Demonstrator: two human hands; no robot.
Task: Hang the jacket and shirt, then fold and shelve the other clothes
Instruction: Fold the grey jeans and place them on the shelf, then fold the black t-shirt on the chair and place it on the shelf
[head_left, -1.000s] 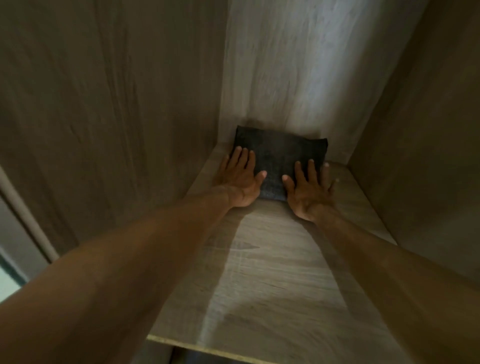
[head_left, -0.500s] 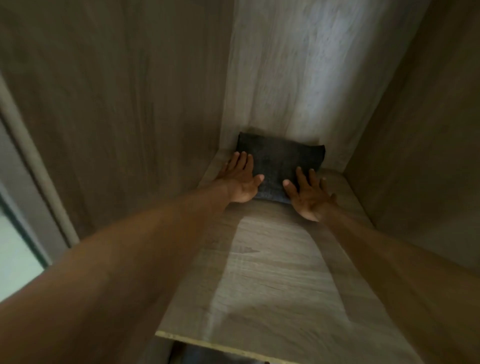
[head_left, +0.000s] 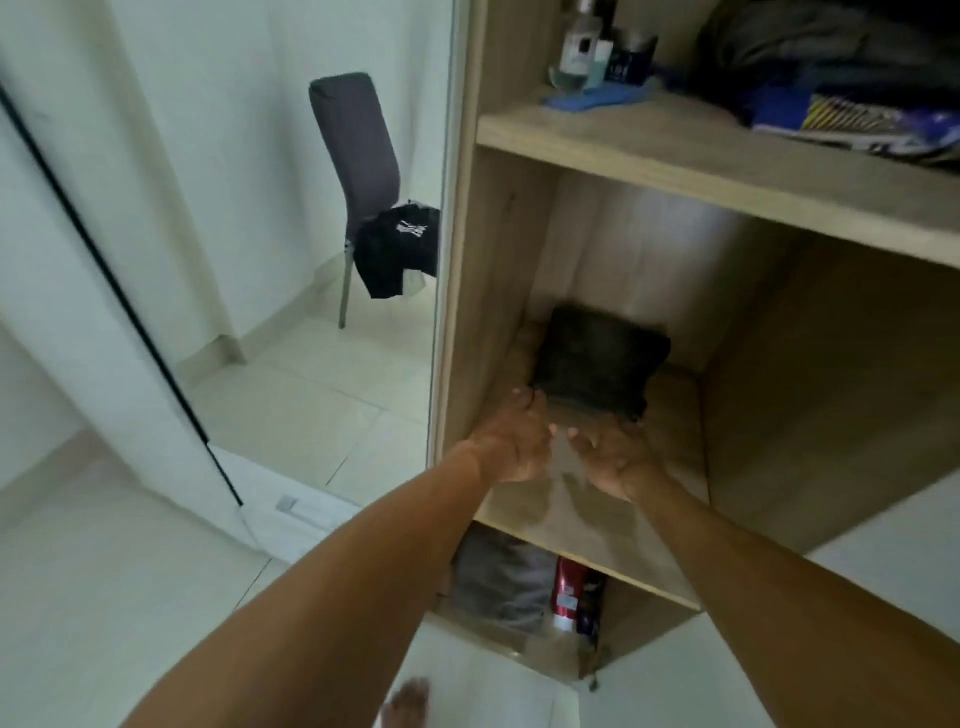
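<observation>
Shelf boards of pale wood fill my head view. The folded dark grey garment (head_left: 597, 364) lies at the back of the middle wooden shelf (head_left: 597, 535), against the rear wall. My left hand (head_left: 511, 441) reaches in with its fingers loose and holding nothing. Its tips are at the garment's front left corner, but the blur hides whether they touch. My right hand (head_left: 613, 457) is just before the garment's front edge, fingers relaxed and empty. Outside the wardrobe, a black printed garment (head_left: 397, 249) is draped over a grey high-backed chair (head_left: 353, 135). In the compartment below are a grey folded cloth (head_left: 504, 582) and a red can (head_left: 569, 592).
</observation>
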